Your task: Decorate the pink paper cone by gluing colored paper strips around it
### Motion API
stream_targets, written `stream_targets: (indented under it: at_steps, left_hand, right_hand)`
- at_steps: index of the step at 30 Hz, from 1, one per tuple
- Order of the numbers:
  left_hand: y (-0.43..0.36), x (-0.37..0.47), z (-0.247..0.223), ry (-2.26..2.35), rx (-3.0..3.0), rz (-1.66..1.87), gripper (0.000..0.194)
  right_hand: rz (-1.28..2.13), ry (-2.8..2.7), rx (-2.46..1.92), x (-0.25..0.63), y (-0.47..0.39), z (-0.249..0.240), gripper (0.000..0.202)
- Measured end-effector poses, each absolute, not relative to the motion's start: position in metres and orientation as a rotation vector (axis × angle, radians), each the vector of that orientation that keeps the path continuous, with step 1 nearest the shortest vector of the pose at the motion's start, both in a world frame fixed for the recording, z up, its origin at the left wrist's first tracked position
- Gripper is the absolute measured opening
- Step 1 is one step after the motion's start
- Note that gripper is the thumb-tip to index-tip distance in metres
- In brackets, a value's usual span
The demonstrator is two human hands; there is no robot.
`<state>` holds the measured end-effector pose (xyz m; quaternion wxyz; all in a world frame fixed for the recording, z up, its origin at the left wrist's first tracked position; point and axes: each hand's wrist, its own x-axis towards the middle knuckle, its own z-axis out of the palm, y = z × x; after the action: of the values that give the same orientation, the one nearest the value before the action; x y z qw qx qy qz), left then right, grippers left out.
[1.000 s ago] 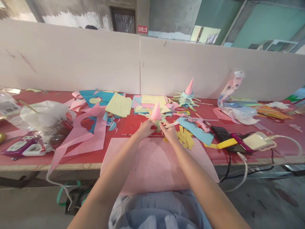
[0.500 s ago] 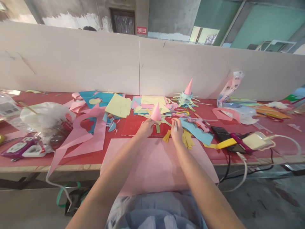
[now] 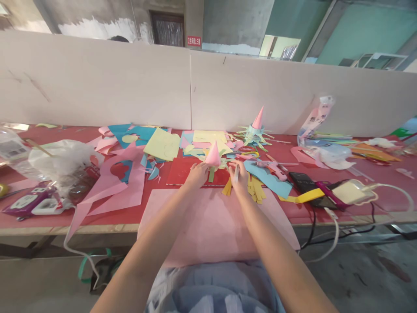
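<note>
A pink paper cone (image 3: 213,155) stands upright with pale green paper strips (image 3: 211,174) spreading from its base, over a red board (image 3: 179,171). My left hand (image 3: 197,175) is closed on the left side of this paper cone piece, at its base. My right hand (image 3: 239,178) is closed round a slim whitish stick-like object (image 3: 236,172); its kind is too small to tell. Its fingertips are at the strips on the right of the cone; whether they pinch one is unclear. Short yellow paper strips (image 3: 256,189) lie beside the right wrist.
A similar finished-looking cone piece (image 3: 257,124) stands behind to the right. A pink hot glue gun (image 3: 276,170), blue paper (image 3: 276,186) and a phone (image 3: 306,184) with cables lie right. Cut pink paper (image 3: 133,191) and a plastic bag (image 3: 61,158) lie left. A white partition (image 3: 130,87) rises behind.
My right hand has moved a little left, closer to the cone's base, and the whitish object in it has tilted. My left hand has shifted slightly left.
</note>
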<state>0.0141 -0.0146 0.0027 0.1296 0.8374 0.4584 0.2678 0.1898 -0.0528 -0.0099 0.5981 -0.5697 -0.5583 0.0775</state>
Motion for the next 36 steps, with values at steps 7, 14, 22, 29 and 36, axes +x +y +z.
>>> stream_targets:
  at_steps: [7, 14, 22, 29, 36]
  left_hand:
    - [-0.018, 0.013, 0.002, 1.36, 2.384, 0.72, 0.037]
    - [-0.017, 0.014, -0.002, 1.425, 2.358, 0.754, 0.035]
    - [-0.014, 0.01, 0.007, 1.459, 2.302, 0.984, 0.027]
    - [-0.017, 0.013, 0.008, 1.351, 2.353, 0.902, 0.018]
    - [-0.016, 0.016, 0.005, 1.306, 2.397, 0.744, 0.012]
  right_hand:
    - [0.341, -1.426, -1.205, 0.183, -0.051, -0.011, 0.032]
    - [0.417, -1.469, -1.206, 0.172, -0.051, -0.012, 0.03]
    - [0.375, -1.169, -1.312, 0.179, -0.062, 0.006, 0.043]
    - [0.636, -1.252, -1.292, 0.17, -0.06, 0.001, 0.039]
    - [0.687, -1.371, -1.294, 0.165, -0.058, -0.006, 0.037]
